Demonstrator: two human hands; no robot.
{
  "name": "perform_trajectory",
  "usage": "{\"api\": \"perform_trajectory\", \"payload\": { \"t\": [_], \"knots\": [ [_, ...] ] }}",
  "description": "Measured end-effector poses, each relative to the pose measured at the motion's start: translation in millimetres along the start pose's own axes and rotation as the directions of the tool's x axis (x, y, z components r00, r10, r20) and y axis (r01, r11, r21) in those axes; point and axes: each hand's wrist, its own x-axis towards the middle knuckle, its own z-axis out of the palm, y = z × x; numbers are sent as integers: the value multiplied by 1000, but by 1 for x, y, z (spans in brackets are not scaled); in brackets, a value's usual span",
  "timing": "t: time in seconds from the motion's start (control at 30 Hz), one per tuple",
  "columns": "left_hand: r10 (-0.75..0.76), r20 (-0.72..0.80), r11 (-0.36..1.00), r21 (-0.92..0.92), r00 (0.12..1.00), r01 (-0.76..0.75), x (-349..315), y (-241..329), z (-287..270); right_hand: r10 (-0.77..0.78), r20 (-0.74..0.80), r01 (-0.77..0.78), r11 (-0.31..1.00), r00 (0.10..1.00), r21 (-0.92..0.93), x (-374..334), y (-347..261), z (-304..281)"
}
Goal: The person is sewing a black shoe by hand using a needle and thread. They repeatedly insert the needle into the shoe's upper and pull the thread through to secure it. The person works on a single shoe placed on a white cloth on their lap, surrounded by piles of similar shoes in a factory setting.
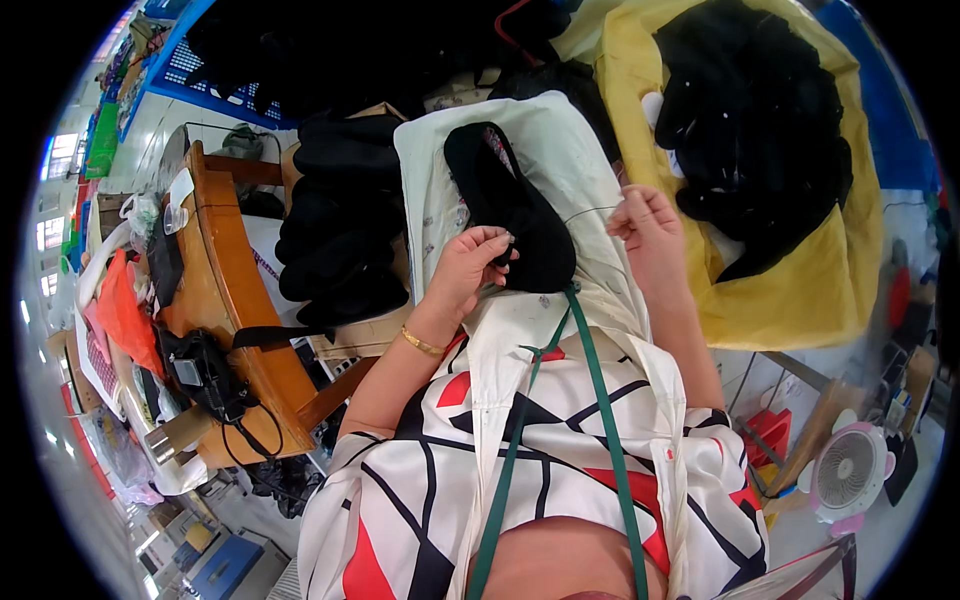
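Stitching by hand looked to be the step in hand on 1 black shoe (540, 235), which lay on a white cloth (585, 150) before the person's body, its rounded toe toward the person, its open end away, a patterned lining showing inside. From it 1 thin dark thread (590, 210) ran rightward to the right hand (650, 225), whose grip was pinched narrow on the thread, apart from the shoe. The left hand (467, 268) had its grip closed at the shoe's left edge; something small and shiny showed by the fingertips, too tiny to identify, and whether a needle was there could not be told. The next move seemed to call for a steady left hold and an even draw on the thread, so that it neither slackened nor snagged

Near the left wrist was 1 gold-coloured bracelet (420, 342). Left of the cloth stood 1 stack of black pieces (345, 150), at least 4 visible, and beyond it 1 wooden table (220, 270) with 1 black device (205, 380). On the right, 1 yellow cloth (800, 310) held a heap of black items (750, 140), too jumbled to count; farther out stood 1 white fan (848, 470)
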Motion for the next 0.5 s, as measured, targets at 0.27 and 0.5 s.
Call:
{"api": "perform_trajectory", "payload": {
  "t": [0.27, 0.5],
  "knots": [
    [-109, -51, 993, -59, 993, 106, 0, 7, 9, 294, 291, -84, 820, 911, -566, -17, 28, 23],
    [-147, -17, 982, -124, 989, 144, 0, 8, 9, 133, 392, 214, 659, 910, -721, -17, 31, 28]
  ]
}}
